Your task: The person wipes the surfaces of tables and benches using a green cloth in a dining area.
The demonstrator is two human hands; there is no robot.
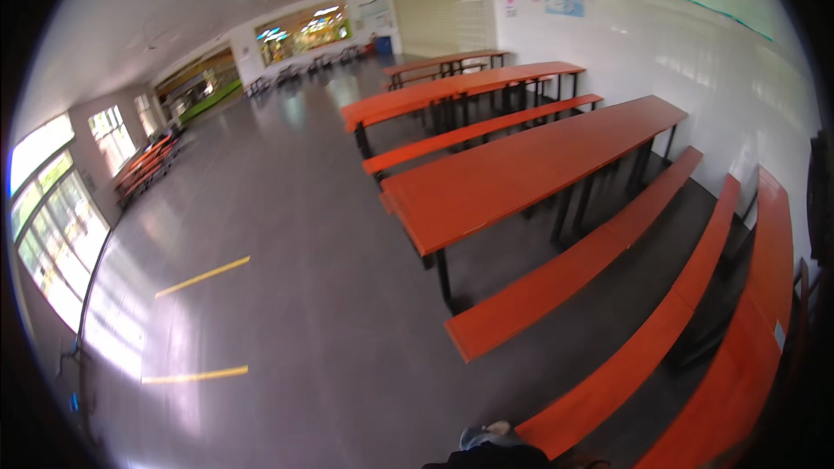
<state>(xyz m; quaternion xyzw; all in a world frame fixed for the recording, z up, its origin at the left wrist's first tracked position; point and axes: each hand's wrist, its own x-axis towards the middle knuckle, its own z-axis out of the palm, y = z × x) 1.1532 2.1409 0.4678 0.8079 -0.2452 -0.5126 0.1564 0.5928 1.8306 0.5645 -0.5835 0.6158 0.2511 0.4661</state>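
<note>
Neither of my hands can be made out in view. At the bottom edge a dark piece of my clothing (pixel 488 456) shows, with a bit of grey-blue cloth and a pale shoe tip (pixel 499 427) just beyond it. Close by on the right stands a long orange-red bench (pixel 625 378) with dark metal legs. Another bench (pixel 573 273) runs alongside a long orange-red dining table (pixel 534 163). At the far right is a further long orange-red table top (pixel 736 352) with a small pale patch on it.
More orange-red tables (pixel 462 86) and benches (pixel 482 133) stand along the white wall (pixel 651 52). Grey floor (pixel 313 273) with two yellow tape strips (pixel 202 277) spreads leftward, beside glass doors (pixel 62 247). Stacked orange furniture (pixel 150 166) and a blue bin (pixel 383 45) are farther off.
</note>
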